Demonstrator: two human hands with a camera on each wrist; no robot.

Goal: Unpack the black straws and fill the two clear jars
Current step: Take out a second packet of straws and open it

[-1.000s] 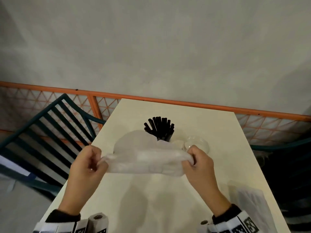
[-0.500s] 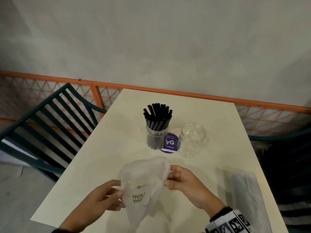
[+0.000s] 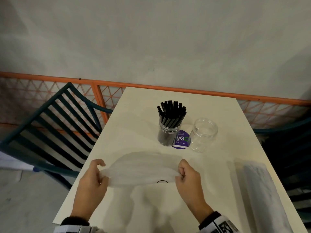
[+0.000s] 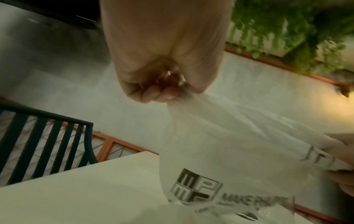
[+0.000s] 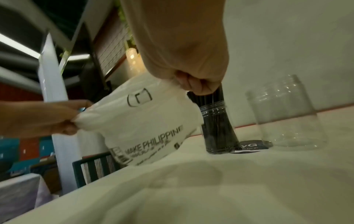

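From the head view, both hands stretch an empty-looking white plastic bag (image 3: pixel 141 169) above the near half of the tabletop (image 3: pixel 235 132): the left hand (image 3: pixel 93 179) pinches one end, the right hand (image 3: pixel 186 177) the other. Toward the far edge, one clear jar (image 3: pixel 168 133) is packed with black straws (image 3: pixel 171 113); the second jar (image 3: pixel 204 134) beside it stands empty. Another pale wrapper (image 3: pixel 262 190) lies along the right edge.

The left wrist view shows fingers (image 4: pixel 153 94) curled tight on gathered plastic.

The right wrist view shows the same on its end.

I judge the spent bag is being dealt with; next comes setting it aside and opening more straws for the empty jar.
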